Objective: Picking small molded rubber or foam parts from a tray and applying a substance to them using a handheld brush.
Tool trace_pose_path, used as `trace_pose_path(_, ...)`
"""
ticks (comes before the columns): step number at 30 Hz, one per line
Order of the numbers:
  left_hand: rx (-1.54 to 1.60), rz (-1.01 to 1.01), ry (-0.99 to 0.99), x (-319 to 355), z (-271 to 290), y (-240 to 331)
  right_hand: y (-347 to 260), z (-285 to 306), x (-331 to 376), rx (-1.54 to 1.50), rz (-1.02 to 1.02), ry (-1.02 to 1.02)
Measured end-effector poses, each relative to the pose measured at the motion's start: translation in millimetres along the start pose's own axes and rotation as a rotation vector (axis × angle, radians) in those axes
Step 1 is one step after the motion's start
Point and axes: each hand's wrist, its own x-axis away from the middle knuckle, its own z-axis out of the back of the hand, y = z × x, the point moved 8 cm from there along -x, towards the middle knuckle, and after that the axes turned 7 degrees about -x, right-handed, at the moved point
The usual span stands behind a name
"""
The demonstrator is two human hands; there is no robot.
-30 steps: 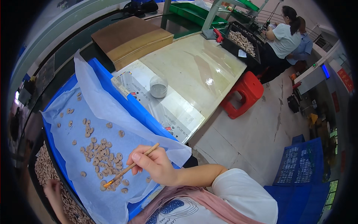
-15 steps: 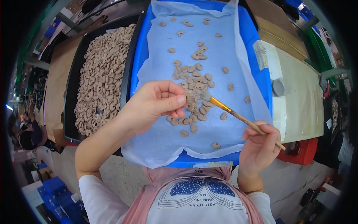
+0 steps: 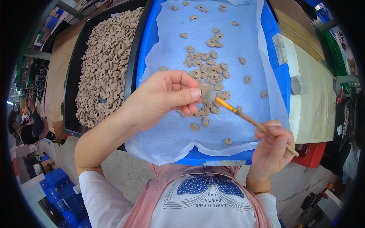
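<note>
Between the thumb and fingers of my left hand (image 3: 167, 95), a small tan oval piece (image 3: 202, 88) is pinched, partly hidden by fingertips and bristles. My right hand (image 3: 274, 150) holds a paintbrush (image 3: 254, 122) by its wooden handle, fingers closed round it near the handle's end. The grey bristles reach the held piece and seem to touch it. Below both hands lies a blue tray (image 3: 281, 76) lined with translucent white paper (image 3: 171, 148). Many similar pieces, each with a hole, are scattered and clustered on the paper (image 3: 208, 67).
Left of the blue tray, a black tray (image 3: 131, 70) holds a heap of the same tan pieces (image 3: 106, 60). At right stand a pale board (image 3: 315, 102), a small grey round container (image 3: 300, 85) and a red container (image 3: 312, 155). Another person (image 3: 28, 127) is at far left.
The view has shifted a little, so the tray appears farther right. The bristles are now against the piece in my left hand, and both hands keep their grips.
</note>
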Motion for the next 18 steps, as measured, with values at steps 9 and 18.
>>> trace_pose_path(9,-0.289,-0.1,0.096,4,19,18,0,8,0,-0.01,0.002,0.139)
trace_pose_path(18,-1.48,-0.275,0.736,47,178,64,-2,2,5,-0.029,0.01,0.203)
